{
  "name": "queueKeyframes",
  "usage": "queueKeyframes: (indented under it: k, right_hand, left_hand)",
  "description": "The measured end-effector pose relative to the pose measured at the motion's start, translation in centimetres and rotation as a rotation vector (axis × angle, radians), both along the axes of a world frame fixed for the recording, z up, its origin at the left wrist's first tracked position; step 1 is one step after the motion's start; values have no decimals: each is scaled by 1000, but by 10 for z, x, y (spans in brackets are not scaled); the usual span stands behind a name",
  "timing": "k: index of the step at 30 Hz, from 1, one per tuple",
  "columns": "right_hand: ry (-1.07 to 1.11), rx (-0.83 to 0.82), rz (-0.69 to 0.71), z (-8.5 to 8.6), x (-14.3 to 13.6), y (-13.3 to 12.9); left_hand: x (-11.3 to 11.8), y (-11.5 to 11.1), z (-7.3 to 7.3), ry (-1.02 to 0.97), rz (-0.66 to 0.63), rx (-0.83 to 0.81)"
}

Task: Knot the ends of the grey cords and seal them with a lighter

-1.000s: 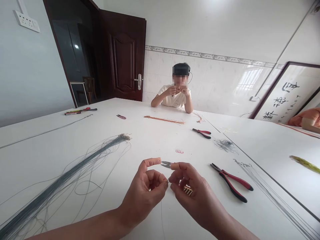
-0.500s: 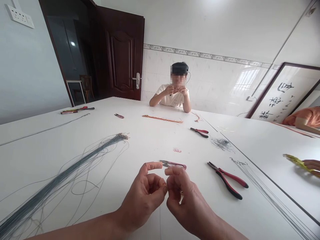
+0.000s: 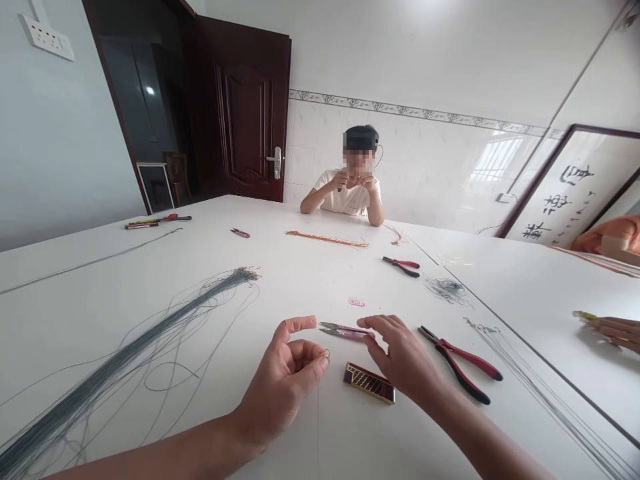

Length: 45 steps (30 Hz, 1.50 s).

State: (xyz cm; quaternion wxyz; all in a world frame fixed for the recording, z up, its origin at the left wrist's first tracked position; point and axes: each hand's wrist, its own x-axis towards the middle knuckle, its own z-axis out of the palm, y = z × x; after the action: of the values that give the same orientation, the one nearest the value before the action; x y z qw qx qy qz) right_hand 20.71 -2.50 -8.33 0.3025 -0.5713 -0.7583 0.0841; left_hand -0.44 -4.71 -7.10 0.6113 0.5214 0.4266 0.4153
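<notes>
A tiny wire hook (image 3: 327,354) is pinched between the thumb and fingertips of my left hand (image 3: 293,373), with a thin line hanging below it. My right hand (image 3: 403,353) is open and palm down, its fingers at the handles of the pink thread snips (image 3: 345,330). Just left of my right wrist lies a dark box with gold trim (image 3: 369,383). Red and black pliers (image 3: 457,363) rest to the right of that hand. A long bundle of grey lines (image 3: 165,327) with small hooks at its upper end stretches across the left side.
On the white table (image 3: 300,273) are smaller pliers (image 3: 401,265), an orange bundle (image 3: 327,239), a tangle of thread (image 3: 447,288) and grey lines (image 3: 540,380) on the right. A person (image 3: 350,190) sits opposite. Another person's hand (image 3: 617,330) is at the right edge.
My right hand has moved away from my left, rightward to the snips, and its fingers have spread. The dark box has come into view. At the right edge, the other person's hand has shifted.
</notes>
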Motion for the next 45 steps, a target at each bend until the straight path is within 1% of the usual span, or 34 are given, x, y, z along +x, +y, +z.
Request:
queueKeyframes:
  k: [4, 9, 14, 20, 25, 28, 30, 34, 37, 39, 45]
  right_hand:
    - [-49, -40, 27, -7, -2, 0]
    - [-82, -87, 24, -11, -3, 0]
    - [-83, -76, 28, -12, -2, 0]
    - [-51, -26, 89, -9, -7, -3]
    - [-33, -17, 156, 0, -20, -15]
    - [-50, -50, 172, 8, -22, -20]
    - [-60, -90, 150, 13, -20, -22]
    - [-118, -273, 101, 21, -14, -26]
    - [-152, -393, 110, 23, -12, -27]
    - [-157, -420, 125, 22, -14, -27]
    - [-133, -399, 147, 18, -19, -23]
  left_hand:
    - [1, -2, 3, 1, -5, -9]
    - [1, -4, 4, -23, -23, -29]
    - [1, -3, 3, -32, -30, -14]
    - [1, -3, 1, -26, -41, -5]
    - [1, -2, -4, -22, -53, 17]
    - [0, -1, -5, -15, -55, 13]
    - [0, -1, -5, -8, -55, 12]
    - [0, 0, -4, -6, -42, 24]
    - [0, 0, -5, -6, -39, 26]
    - [1, -1, -6, -4, -45, 26]
    - [1, -2, -10, -13, -74, 27]
